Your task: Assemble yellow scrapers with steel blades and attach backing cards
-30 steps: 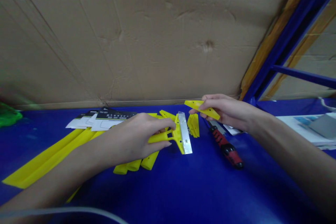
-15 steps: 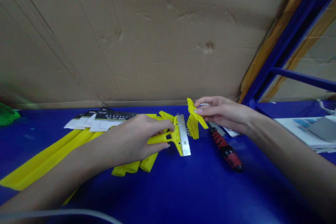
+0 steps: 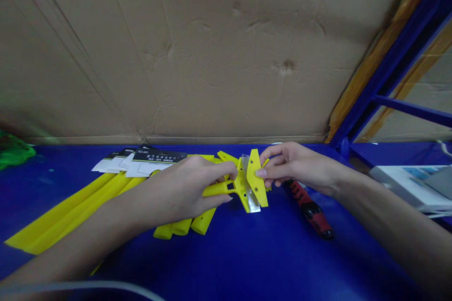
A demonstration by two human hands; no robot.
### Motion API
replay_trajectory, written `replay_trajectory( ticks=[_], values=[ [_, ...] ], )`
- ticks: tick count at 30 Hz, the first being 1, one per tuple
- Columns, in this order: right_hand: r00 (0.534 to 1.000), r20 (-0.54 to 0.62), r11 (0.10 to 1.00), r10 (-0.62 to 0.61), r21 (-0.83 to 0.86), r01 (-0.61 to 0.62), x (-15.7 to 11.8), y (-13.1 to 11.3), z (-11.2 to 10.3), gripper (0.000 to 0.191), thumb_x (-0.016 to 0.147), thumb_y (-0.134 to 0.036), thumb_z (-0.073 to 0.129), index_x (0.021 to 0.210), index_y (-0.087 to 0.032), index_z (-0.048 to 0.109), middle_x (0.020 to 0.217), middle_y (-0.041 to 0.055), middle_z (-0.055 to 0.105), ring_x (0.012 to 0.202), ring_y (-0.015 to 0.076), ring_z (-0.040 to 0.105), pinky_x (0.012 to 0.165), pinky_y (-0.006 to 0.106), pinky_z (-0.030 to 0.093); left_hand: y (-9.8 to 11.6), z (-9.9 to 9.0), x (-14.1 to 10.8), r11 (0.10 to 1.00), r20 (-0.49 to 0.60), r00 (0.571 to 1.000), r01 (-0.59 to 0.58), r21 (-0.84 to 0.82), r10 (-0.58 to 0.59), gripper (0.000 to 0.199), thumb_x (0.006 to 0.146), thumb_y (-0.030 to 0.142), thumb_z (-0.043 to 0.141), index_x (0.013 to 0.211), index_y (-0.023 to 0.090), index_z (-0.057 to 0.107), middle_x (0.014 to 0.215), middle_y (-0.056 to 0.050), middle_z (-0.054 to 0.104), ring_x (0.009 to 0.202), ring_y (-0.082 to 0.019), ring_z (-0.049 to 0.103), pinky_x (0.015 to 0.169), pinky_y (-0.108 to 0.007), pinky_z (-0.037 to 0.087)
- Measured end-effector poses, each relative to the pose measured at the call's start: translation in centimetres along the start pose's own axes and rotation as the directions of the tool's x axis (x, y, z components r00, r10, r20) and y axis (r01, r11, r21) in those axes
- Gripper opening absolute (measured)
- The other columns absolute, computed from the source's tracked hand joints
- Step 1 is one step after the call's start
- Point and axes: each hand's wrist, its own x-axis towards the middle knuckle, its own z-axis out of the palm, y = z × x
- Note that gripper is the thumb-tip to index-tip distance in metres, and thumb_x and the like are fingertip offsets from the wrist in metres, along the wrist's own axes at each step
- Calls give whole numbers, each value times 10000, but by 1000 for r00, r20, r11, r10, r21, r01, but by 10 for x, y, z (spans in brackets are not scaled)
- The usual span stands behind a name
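Note:
My left hand (image 3: 201,183) is closed around the yellow handle of a scraper (image 3: 241,187), whose wide head points right. A shiny metal blade (image 3: 253,203) lies across that head. Between thumb and fingers, my right hand (image 3: 287,167) pinches a flat yellow plastic cover plate (image 3: 257,181) with small holes. The plate overlaps part of the blade; whether it touches the blade I cannot tell. A red and black screwdriver (image 3: 312,214) lies just below my right hand, its tip end hidden.
Several yellow handles (image 3: 77,204) and black-and-white printed cards (image 3: 151,162) lie under and beside my left arm on the blue table (image 3: 233,263). Cardboard (image 3: 226,56) stands behind. A blue metal frame (image 3: 367,84) and a white box (image 3: 406,186) are at the right.
My right hand has brought the yellow cover plate left and down, turned its flat face into view, and placed it over part of the blade. My left hand keeps its hold on the scraper.

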Motion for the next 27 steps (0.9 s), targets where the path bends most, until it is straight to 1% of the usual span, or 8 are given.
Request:
replay_trajectory(
  ticks=[3, 7, 9, 12, 15, 20, 24, 27],
  values=[
    [998, -20, 996, -52, -72, 50, 3, 3, 8, 399, 591, -307, 986, 815, -180, 682, 604, 1, 751, 546, 115, 635, 540, 221, 472, 0, 1, 1, 999, 28, 999, 13, 51, -15, 92, 950, 345, 683, 1005, 276, 656, 814, 5, 719, 639, -208, 619, 604, -333, 384],
    [992, -107, 986, -67, -162, 49, 5, 4, 19, 430, 579, -347, 990, 747, -194, 625, 520, -60, 650, 488, 90, 549, 465, 203, 395, 5, -3, 1, 998, -26, 999, -23, 53, 24, 57, 958, 315, 665, 975, 270, 634, 792, 14, 700, 654, -205, 624, 619, -328, 394],
    [989, -123, 988, -81, -144, 63, 5, 5, 22, 491, 544, -364, 1003, 707, -208, 567, 511, -87, 601, 469, 76, 502, 441, 199, 371, 7, -6, 1, 999, -38, 999, -31, 34, 33, 81, 979, 332, 657, 959, 262, 622, 772, 29, 677, 632, -181, 606, 608, -313, 385],
    [991, -100, 996, -85, -35, 82, 6, 7, 21, 581, 500, -373, 1024, 775, -224, 535, 572, -81, 649, 488, 84, 523, 477, 217, 423, 7, -7, 2, 996, -45, 998, -46, 75, 50, 86, 1004, 291, 636, 933, 248, 615, 714, 47, 629, 574, -154, 546, 611, -309, 363],
    [996, -52, 997, -73, 36, 75, 9, 11, 17, 583, 511, -365, 1032, 815, -212, 559, 610, -54, 701, 526, 89, 566, 538, 227, 450, 6, -5, 2, 985, -104, 986, -121, 124, 134, 94, 984, 267, 651, 905, 243, 607, 642, 61, 568, 523, -150, 479, 572, -312, 322],
    [998, 34, 996, -59, 63, 56, 12, 17, 13, 491, 513, -416, 1029, 714, -175, 651, 580, -36, 680, 532, 87, 559, 543, 235, 421, 5, -2, 2, 978, -141, 973, -164, 128, 182, 102, 993, 283, 670, 923, 242, 608, 654, 74, 570, 517, -134, 466, 556, -285, 315],
    [996, 71, 998, -57, 33, 55, 11, 16, 16, 453, 528, -412, 1025, 744, -158, 718, 622, -29, 680, 540, 85, 522, 520, 241, 386, 4, -1, 3, 968, -155, 961, -206, 141, 227, 92, 996, 272, 674, 940, 247, 605, 660, 85, 583, 516, -127, 479, 562, -270, 324],
    [996, 75, 999, -50, 20, 49, 10, 14, 17, 465, 542, -435, 1015, 786, -156, 734, 717, 1, 723, 608, 104, 560, 538, 239, 405, 3, 0, 4, 961, -194, 947, -225, 161, 254, 151, 1026, 315, 637, 903, 235, 600, 647, 76, 590, 501, -123, 476, 551, -271, 327]
  ],
)
